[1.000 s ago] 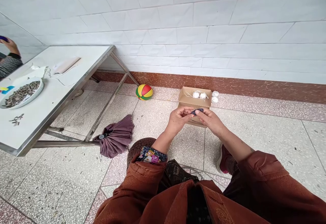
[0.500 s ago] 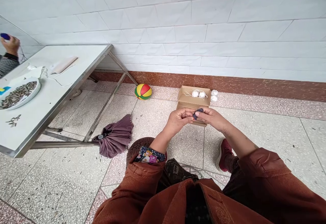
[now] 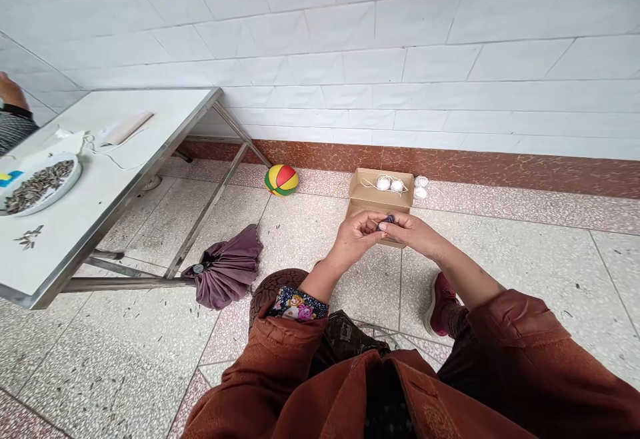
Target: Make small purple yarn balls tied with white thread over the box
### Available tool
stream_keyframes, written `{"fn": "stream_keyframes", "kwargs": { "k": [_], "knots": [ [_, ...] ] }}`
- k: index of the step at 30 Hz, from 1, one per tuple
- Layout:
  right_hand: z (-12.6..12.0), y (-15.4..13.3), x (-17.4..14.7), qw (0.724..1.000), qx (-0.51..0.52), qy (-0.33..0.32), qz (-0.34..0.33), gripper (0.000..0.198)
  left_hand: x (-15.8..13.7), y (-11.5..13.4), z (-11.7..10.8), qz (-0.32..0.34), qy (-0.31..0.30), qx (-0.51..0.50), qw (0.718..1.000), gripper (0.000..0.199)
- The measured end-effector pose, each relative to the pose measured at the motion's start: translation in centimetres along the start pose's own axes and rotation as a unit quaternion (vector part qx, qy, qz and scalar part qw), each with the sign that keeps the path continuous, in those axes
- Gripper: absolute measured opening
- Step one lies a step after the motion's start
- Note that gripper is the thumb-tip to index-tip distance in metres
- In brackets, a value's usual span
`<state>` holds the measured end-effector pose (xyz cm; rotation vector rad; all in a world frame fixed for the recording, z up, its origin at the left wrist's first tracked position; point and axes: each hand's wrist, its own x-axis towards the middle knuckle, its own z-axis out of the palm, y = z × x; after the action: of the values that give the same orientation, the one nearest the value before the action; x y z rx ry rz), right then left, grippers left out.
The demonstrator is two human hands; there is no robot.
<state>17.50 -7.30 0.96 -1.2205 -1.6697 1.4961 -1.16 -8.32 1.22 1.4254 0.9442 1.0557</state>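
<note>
A small dark blue, soft-looking piece, perhaps of yarn, is pinched between my two hands, its shape mostly covered by the fingers. My left hand grips it from one side with thumb and fingers together. From the other side my right hand closes on it, thumb laid across the front. Behind and below both hands an open cardboard box sits on the floor. Two white yarn balls with loose strands lie in its far part, and the near part is partly hidden by my hands.
More white balls sit right of the box. A striped ball and a folded purple umbrella lie left. On the metal-framed table are a plate of seeds and a pale cloth roll. Another person's hand shows far left.
My hands have shifted slightly around the dark piece, which is turned and more covered now. At far left, the other person's hand with a dark blue object has moved mostly out of view.
</note>
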Motion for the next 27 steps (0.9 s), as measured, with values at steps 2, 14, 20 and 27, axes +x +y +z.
{"fn": "stream_keyframes", "kwargs": {
  "k": [2,14,20,27],
  "knots": [
    [-0.1,0.2,0.0,1.000,-0.005,-0.003,0.008,0.039,0.0,0.0,0.1,-0.049,-0.004,-0.046,0.998,0.033],
    [0.4,0.8,0.0,0.993,-0.086,0.065,-0.050,0.028,0.1,-0.4,0.1,-0.145,0.003,-0.126,0.981,0.048],
    [1.8,1.4,-0.3,0.952,-0.187,0.197,-0.139,0.017,0.2,-0.8,0.4,-0.125,0.050,-0.118,0.984,0.051],
    [1.8,1.3,-0.1,0.966,-0.141,0.153,-0.155,0.013,0.0,-0.9,0.4,-0.054,0.063,-0.016,0.996,0.039]
  ]
}}
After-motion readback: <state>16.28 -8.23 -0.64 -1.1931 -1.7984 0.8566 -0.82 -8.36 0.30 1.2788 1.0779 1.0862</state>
